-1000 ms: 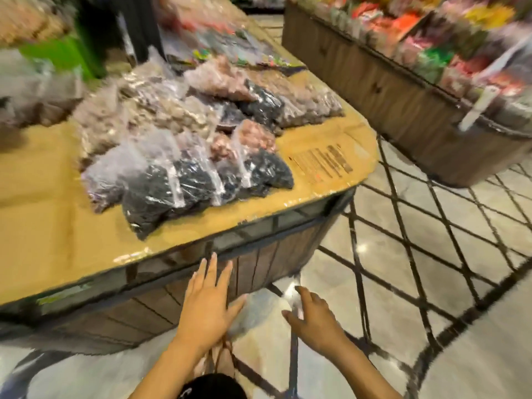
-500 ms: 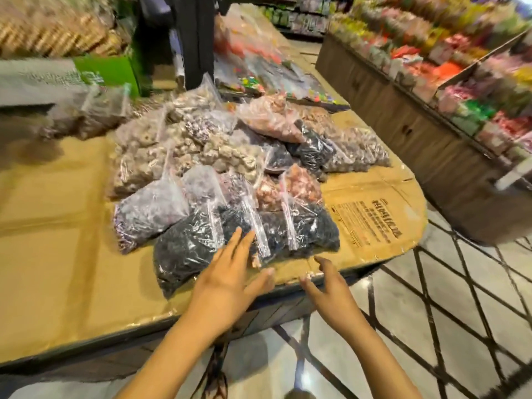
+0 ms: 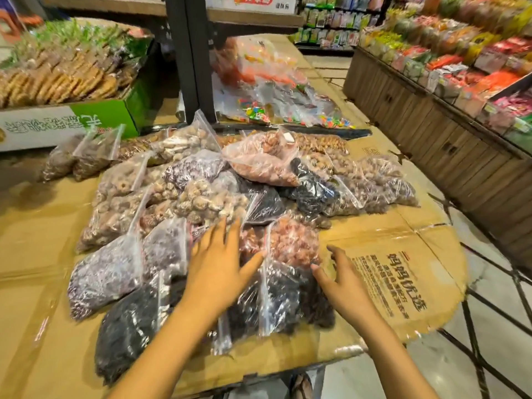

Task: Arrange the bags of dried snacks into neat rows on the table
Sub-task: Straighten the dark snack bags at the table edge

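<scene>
On the bench, which is covered with flattened cardboard, the bags of dried snacks lie in a loose heap, overlapping and piled on one another rather than in rows. They are clear zip bags holding dark, purple, pale and pink pieces.

The left hand is stretched flat over the near middle of the heap. Its fingers are straight and spread and grasp nothing; the blur hides whether the palm presses on the plastic.

The right hand is just right of it, at the heap's near right edge. Its fingers are loosely bent and hold nothing, with the tips beside a pink bag that lies on a dark bag.

Another dark bag lies at the near left corner of the heap, with a purple bag just behind it.

At the back left stands a green box of biscuits. A dark post rises behind the heap, with candy bags to its right. A shelf of packets runs along the right, across the tiled floor.
</scene>
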The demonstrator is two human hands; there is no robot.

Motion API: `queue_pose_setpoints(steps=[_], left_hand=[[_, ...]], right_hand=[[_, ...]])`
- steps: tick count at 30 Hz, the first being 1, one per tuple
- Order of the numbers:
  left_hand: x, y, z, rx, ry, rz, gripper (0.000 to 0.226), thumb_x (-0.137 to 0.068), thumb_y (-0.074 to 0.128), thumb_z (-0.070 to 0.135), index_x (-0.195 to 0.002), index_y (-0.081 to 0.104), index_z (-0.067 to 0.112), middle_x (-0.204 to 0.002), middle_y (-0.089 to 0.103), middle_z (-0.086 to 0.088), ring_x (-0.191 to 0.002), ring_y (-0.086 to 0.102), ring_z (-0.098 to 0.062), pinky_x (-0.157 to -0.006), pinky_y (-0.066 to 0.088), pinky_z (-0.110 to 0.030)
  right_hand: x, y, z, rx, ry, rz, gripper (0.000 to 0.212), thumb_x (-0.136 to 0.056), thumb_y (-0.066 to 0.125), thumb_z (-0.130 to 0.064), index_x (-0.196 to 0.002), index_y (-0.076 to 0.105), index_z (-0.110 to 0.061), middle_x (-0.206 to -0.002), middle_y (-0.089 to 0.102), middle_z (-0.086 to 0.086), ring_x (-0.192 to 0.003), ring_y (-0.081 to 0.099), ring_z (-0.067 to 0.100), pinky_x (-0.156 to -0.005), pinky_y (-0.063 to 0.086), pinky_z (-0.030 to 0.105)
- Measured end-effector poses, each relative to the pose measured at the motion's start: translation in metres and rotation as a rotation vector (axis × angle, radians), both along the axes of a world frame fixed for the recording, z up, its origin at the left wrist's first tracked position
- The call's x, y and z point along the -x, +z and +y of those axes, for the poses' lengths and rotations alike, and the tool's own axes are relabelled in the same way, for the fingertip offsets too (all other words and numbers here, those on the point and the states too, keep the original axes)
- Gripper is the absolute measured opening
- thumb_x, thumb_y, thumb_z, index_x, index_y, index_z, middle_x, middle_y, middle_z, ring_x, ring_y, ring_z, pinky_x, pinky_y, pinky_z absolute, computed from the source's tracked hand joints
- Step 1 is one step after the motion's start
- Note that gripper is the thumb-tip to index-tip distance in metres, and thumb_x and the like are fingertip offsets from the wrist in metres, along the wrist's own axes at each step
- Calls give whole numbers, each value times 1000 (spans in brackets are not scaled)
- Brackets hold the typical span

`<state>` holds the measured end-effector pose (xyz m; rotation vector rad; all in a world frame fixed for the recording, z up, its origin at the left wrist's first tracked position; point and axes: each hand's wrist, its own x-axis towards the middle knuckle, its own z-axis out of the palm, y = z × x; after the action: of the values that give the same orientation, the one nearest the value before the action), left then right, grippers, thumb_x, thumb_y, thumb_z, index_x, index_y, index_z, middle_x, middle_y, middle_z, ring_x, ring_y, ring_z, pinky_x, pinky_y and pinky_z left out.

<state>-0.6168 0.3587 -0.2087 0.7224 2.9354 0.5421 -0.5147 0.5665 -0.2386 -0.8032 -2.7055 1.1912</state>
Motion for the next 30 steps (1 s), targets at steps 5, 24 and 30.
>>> queue_pose_setpoints(steps=[5,24,30], left_hand=[[49,2,67,72,141,-52,102,-80,26,78,-151,0,9,-159,5,-18,-146,4,-34,-117,8,-46],[126,-13,148,541,559,-128,130,-58,23,96,-139,37,-5,-150,32,-22,-140,23,-40,-113,17,-53],[125,-11,145,457,565,-122,112,-59,32,94,-113,59,0,-144,42,-21,-138,27,-40,-114,19,-52]], right_hand=[[38,9,65,0,27,15,63,-91,57,-37,-144,28,-20,-144,42,7,-129,43,26,-103,40,41],[169,-15,156,-61,296,-127,101,-71,47,-80,-144,23,-16,-141,46,13,-132,36,35,-102,40,51],[176,-4,156,-74,267,-145,115,-60,60,-81,-143,27,-8,-110,64,12,-101,61,29,-79,53,36]])
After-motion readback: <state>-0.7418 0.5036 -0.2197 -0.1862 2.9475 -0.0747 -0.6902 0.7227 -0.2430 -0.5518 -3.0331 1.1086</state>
